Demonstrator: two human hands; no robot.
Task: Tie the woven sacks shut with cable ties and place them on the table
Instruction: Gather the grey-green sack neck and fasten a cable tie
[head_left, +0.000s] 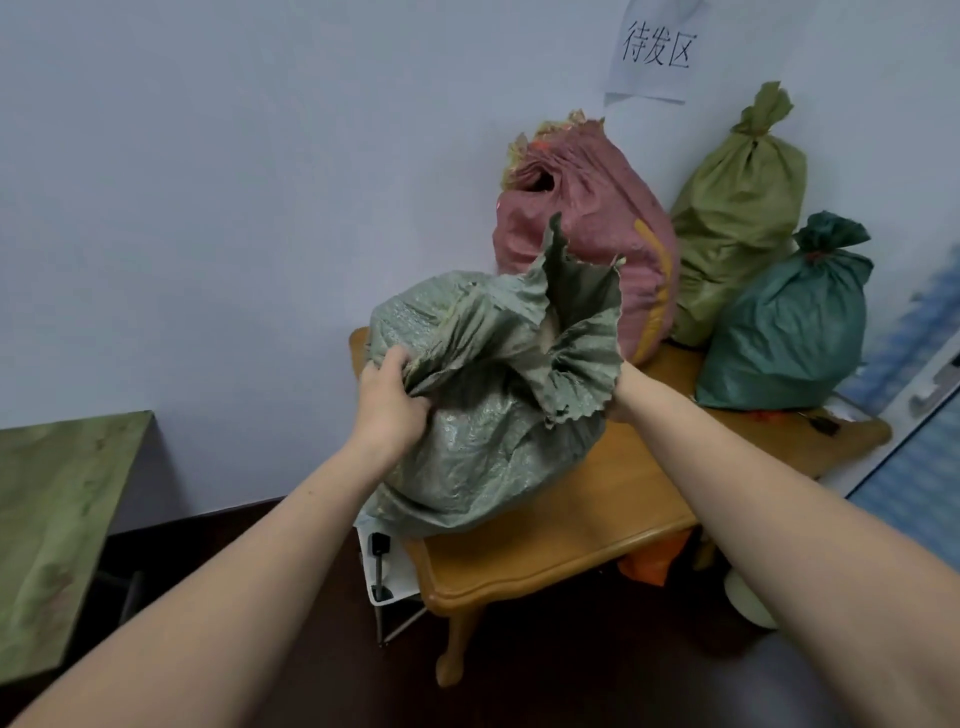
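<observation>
A full grey-green woven sack (478, 457) lies on the wooden table (561, 540) at its front left corner, its ruffled mouth (566, 322) flaring upward. My left hand (389, 400) grips a fold of the sack's fabric on its left side. My right hand (621, 400) holds the sack on the right, mostly hidden behind the mouth's frill. Behind it on the table stand a pink sack (587, 218), an olive sack (737, 208) and a dark green sack (789, 322), the last two with tied necks. No cable tie shows on the grey-green sack.
A paper sign (654, 52) hangs on the wall above the sacks. A green-topped table (52, 519) stands at the left. A white stand with a black part (382, 566) sits under the table's left edge. Something orange (649, 564) lies beneath the table. The floor is dark.
</observation>
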